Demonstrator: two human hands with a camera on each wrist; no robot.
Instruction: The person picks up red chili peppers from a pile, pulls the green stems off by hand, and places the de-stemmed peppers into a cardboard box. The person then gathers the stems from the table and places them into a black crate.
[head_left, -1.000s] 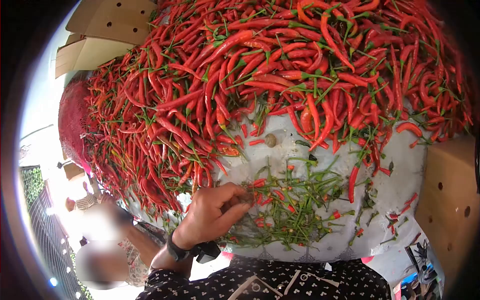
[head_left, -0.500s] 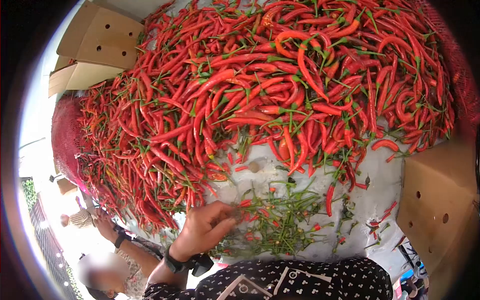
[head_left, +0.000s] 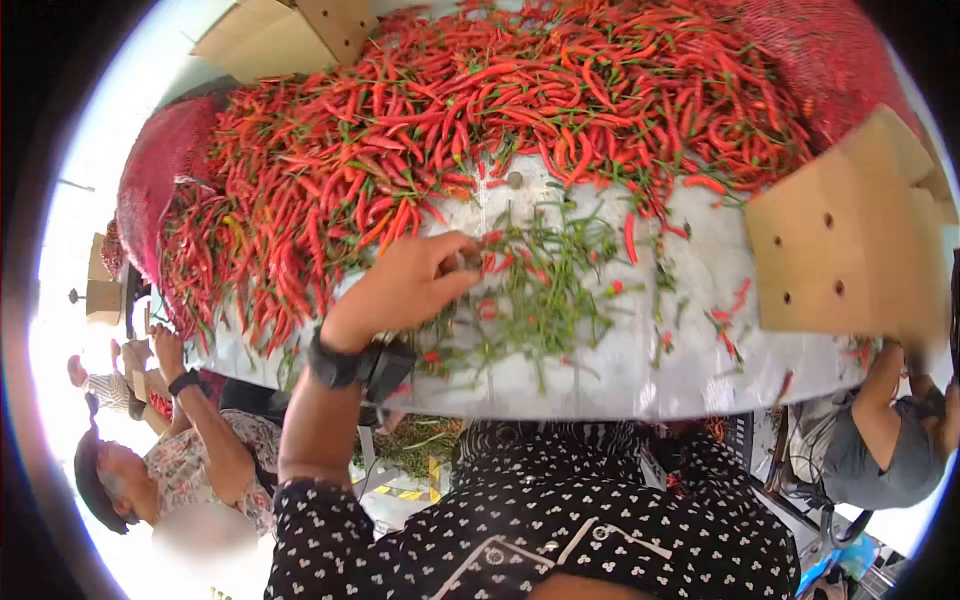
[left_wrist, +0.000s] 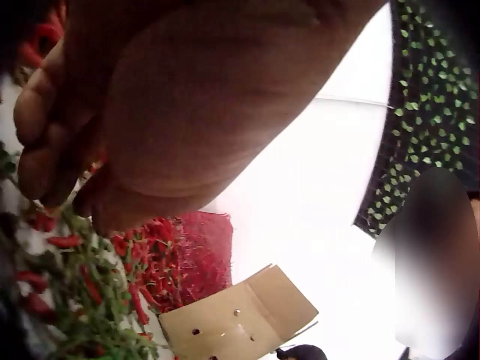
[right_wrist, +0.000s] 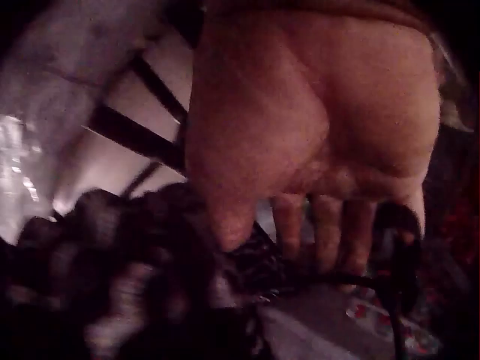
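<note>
My left hand (head_left: 400,285), with a black watch (head_left: 335,362) and a camera on its wrist, hangs palm down over the near part of the table. Its fingers are loosely curled, with nothing visible between them. Beside the fingertips lie cut green chili stems (head_left: 545,300) and short red chili ends (head_left: 535,270). Beyond spreads a large heap of red chilies (head_left: 480,110). Hidden from the head view, my right hand (right_wrist: 307,135) shows in the dim right wrist view, palm visible and fingers extended. A black cable-like thing (right_wrist: 401,262) overlaps its outer finger.
A cardboard box (head_left: 810,250) stands at the table's right and another (head_left: 290,35) at the far left. Red mesh sacks (head_left: 170,180) flank the heap. People sit at the left (head_left: 210,460) and right (head_left: 890,450). The white table's edge (head_left: 600,405) runs before my patterned shirt.
The head view has tilted and pulled back, bringing the near table edge and the person at right into view. My left hand stays by the stems, fingers still loosely curled.
</note>
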